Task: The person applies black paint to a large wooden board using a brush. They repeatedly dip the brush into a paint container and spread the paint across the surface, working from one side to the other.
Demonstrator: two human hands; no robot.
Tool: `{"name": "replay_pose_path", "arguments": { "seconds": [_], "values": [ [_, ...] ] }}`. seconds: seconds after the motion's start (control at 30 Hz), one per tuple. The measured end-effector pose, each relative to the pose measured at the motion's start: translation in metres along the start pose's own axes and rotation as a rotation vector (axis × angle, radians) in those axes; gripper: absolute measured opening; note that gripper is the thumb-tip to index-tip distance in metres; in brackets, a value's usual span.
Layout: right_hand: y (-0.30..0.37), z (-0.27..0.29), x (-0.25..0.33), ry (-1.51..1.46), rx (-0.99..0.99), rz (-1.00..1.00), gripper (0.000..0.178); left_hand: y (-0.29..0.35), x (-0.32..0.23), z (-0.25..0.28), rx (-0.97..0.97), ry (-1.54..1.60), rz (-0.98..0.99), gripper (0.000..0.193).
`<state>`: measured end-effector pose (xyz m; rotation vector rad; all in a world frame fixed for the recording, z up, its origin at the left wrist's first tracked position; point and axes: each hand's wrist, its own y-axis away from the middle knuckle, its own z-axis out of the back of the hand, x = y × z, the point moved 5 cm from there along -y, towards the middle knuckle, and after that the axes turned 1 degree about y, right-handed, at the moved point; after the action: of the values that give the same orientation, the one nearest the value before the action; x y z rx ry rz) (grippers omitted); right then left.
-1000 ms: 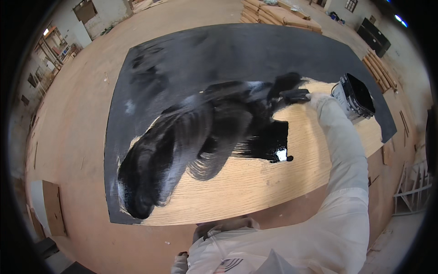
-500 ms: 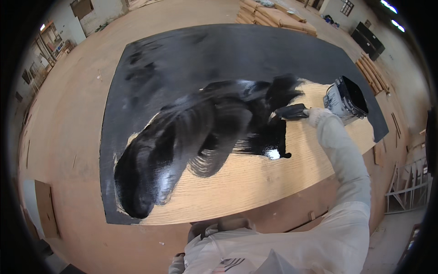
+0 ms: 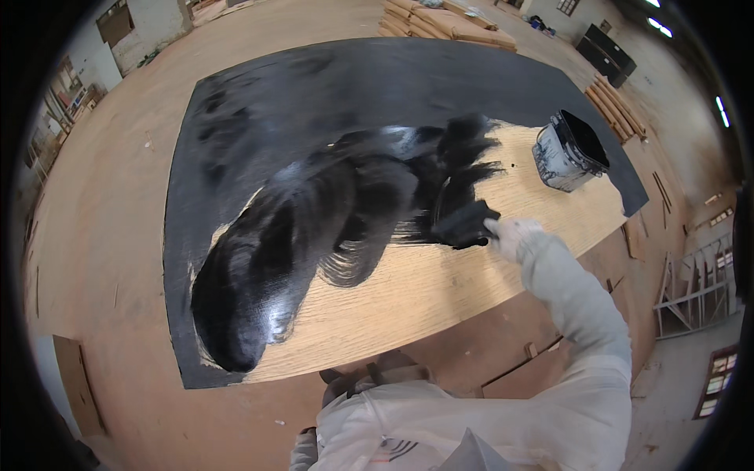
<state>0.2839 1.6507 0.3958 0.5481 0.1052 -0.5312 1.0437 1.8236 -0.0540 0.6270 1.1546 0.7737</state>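
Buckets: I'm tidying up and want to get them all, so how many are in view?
1. The bucket stands on the board, toward its right end, beyond the right hand. Any among the distant clutter would be too small to tell.

the right hand (image 3: 512,238) grips a paint-coated black brush (image 3: 467,227) at the edge of wet black paint (image 3: 259,271) smeared across a large panel (image 3: 408,302). pale wood grain shows along its near side, dark grey along the far side. a paint-streaked bucket (image 3: 559,163) stands toward its right end.
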Motion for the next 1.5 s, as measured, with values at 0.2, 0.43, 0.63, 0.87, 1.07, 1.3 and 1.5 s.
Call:
{"name": "replay_pose_path", "arguments": {
  "seconds": [0.2, 0.43, 0.63, 0.87, 1.07, 1.3, 1.5],
  "values": [
    [-0.051, -0.041, -0.112, -0.022, -0.027, -0.224, 0.044, -0.026, -0.014, -0.001, 0.061, 0.172, -0.01, 0.008],
    [-0.151, -0.004, -0.167, -0.114, -0.243, -0.289, 0.05, -0.087, -0.061, 0.013, 0.112, 0.087, -0.075, 0.01],
    [-0.037, 0.009, -0.036, -0.042, -0.037, -0.041, 0.058, -0.052, -0.017, 0.062, -0.014, 0.111, 0.077, 0.01],
    [0.002, -0.042, -0.02, -0.07, -0.067, -0.1, 0.057, -0.035, 0.011, 0.021, 0.051, -0.128, 0.011, 0.011],
    [0.059, -0.017, 0.079, -0.155, 0.048, -0.086, 0.056, -0.055, -0.008, 0.02, 0.096, -0.209, -0.167, 0.012],
    [0.049, 0.005, 0.16, -0.129, -0.017, -0.003, 0.049, -0.098, -0.021, 0.063, 0.131, -0.183, -0.007, 0.014],
    [0.047, -0.036, 0.071, -0.124, -0.183, -0.011, 0.042, -0.121, -0.03, 0.082, 0.078, 0.066, 0.127, 0.018]
  ]
}}
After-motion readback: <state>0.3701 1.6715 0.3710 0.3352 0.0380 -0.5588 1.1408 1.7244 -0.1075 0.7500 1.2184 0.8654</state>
